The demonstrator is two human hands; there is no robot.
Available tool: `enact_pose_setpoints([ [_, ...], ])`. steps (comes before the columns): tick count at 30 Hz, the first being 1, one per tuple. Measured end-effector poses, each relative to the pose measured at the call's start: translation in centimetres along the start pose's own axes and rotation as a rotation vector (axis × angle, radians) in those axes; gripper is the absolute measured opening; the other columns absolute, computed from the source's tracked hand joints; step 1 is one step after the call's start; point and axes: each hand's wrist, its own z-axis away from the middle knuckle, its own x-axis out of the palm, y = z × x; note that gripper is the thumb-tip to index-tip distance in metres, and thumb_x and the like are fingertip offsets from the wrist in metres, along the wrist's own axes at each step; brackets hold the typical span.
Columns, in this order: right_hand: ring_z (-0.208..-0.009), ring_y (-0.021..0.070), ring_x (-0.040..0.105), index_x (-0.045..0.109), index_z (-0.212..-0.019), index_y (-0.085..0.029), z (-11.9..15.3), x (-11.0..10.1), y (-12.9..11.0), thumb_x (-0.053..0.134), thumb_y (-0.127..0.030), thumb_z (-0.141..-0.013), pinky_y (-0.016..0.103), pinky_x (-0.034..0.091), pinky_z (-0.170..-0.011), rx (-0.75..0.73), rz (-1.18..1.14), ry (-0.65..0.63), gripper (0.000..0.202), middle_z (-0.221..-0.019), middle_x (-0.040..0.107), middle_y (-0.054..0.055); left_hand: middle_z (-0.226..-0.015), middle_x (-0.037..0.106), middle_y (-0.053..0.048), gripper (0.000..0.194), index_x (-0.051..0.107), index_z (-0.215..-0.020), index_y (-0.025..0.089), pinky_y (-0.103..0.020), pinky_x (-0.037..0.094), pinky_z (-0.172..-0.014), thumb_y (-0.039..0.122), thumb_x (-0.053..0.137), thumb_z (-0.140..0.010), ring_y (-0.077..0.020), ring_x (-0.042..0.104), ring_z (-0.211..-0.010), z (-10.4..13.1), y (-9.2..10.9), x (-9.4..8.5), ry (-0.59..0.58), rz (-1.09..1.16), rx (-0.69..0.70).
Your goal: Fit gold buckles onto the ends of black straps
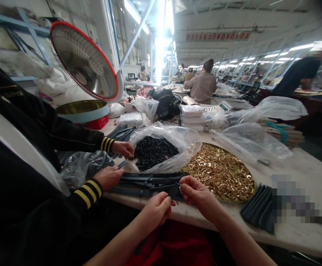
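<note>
Here, holding a small dark strap piece (174, 191) at the near edge of the table (296, 162), left hand (157, 210) and right hand (195, 192) both pinching it with fingers closed, one at each end. Just behind, lying flat, a pile of long dark straps (150, 181). Sitting to the right of the hands, touching nothing of them, a round tray (250, 190) full of small gold bits (219, 171). Resting farther back, a clear bag (177, 138) of little black pieces (152, 151). Working beside on the left, a co-worker's two hands (109, 177) in black sleeves with yellow stripes (90, 190), one touching the straps, one at the bag.
</note>
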Motion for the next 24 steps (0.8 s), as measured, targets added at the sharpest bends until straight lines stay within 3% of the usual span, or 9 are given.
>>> enact_pose_setpoints([
  [8, -0.064, 0.0117, 0.055, 0.053, -0.096, -0.02, -0.5, -0.5, 1.4, 0.065, -0.046, -0.072, 0.024, 0.047, -0.055, -0.02, -0.015, -0.082, 0.038, -0.071, 0.054, -0.002, -0.054, 0.046, 0.005, 0.034, 0.047, -0.078, 0.015, -0.018, 0.018, -0.035, 0.048, 0.038, -0.077, -0.0038, 0.029, -0.034, -0.7, -1.0, -0.9, -0.07, 0.04, -0.069],
  [12, -0.07, 0.013, 0.057, 0.05, -0.099, -0.021, -0.4, -0.3, 1.6, 0.062, -0.045, -0.075, 0.027, 0.05, -0.06, -0.014, 0.035, -0.105, 0.036, -0.078, 0.054, -0.001, -0.053, 0.043, 0.006, 0.031, 0.048, -0.079, 0.015, -0.018, 0.02, -0.036, 0.044, 0.036, -0.081, -0.0046, 0.029, -0.036, -1.1, -1.2, -1.0, -0.015, 0.001, -0.032],
  [14, -0.069, 0.013, 0.057, 0.049, -0.099, -0.021, -0.2, 0.1, 1.8, 0.06, -0.046, -0.076, 0.026, 0.05, -0.057, -0.027, 0.075, -0.108, 0.035, -0.078, 0.052, -0.002, -0.054, 0.042, 0.006, 0.03, 0.049, -0.078, 0.015, -0.018, 0.024, -0.04, 0.042, 0.037, -0.084, -0.0059, 0.032, -0.041, -1.4, -1.1, -1.0, 0.03, -0.039, 0.027],
  [20, -0.064, 0.0124, 0.052, 0.054, -0.101, -0.02, 0.1, 0.6, 2.5, 0.054, -0.039, -0.082, 0.023, 0.045, -0.053, -0.115, 0.266, -0.152, 0.027, -0.077, 0.055, 0.001, -0.077, 0.061, -0.001, 0.017, 0.058, -0.079, 0.015, -0.022, 0.038, -0.065, 0.027, 0.046, -0.082, -0.0142, 0.054, -0.073, -1.7, -0.3, -0.5, 0.041, -0.255, 0.177],
  [24, -0.06, 0.0113, 0.05, 0.056, -0.089, -0.019, 0.1, 0.8, 2.8, 0.064, -0.044, -0.073, 0.021, 0.041, -0.05, -0.086, 0.123, -0.125, 0.031, -0.068, 0.053, -0.002, -0.075, 0.061, -0.002, 0.019, 0.056, -0.077, 0.015, -0.023, 0.039, -0.065, 0.028, 0.044, -0.083, -0.0151, 0.054, -0.071, -1.1, -0.8, 0.3, 0.106, -0.229, 0.178],
])
